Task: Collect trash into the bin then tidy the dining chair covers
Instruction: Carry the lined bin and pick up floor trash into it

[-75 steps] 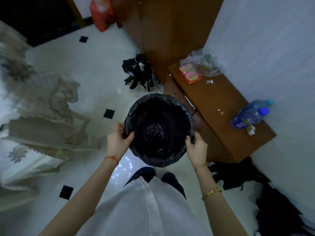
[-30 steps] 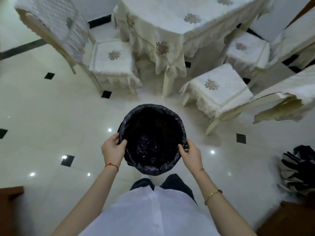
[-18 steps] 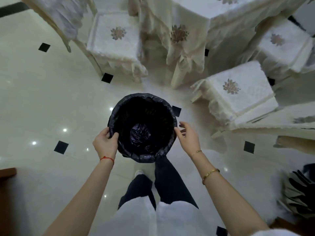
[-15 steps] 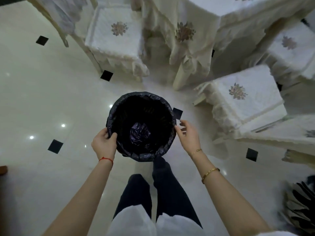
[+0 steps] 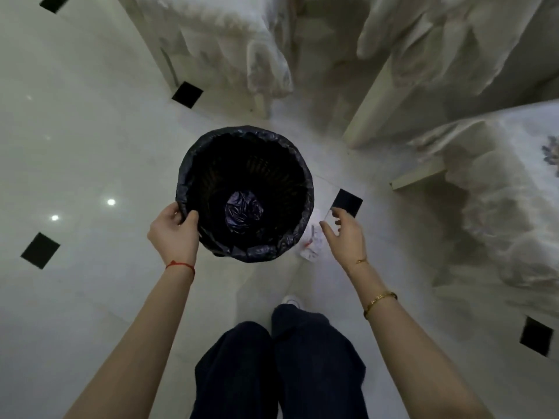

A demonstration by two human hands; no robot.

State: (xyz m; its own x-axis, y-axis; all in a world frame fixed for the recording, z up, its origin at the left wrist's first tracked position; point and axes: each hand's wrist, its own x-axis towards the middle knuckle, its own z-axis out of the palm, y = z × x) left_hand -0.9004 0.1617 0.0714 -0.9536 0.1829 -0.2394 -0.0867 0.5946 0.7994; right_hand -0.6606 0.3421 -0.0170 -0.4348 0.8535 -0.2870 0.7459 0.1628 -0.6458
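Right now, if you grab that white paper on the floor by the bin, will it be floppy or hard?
Probably floppy and very light: the white paper looks crumpled and lies flat on the floor. It likely won't roll. It sits right beside the bin, under the open right hand, so it may slide on the glossy tiles.

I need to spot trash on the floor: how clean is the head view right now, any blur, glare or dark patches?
Head view: dim and soft; chair covers smeared by motion blur, wide-angle bending at the edges. Small glare spots on the floor tiles. Bin interior nearly black. White scrap beside it is readable.
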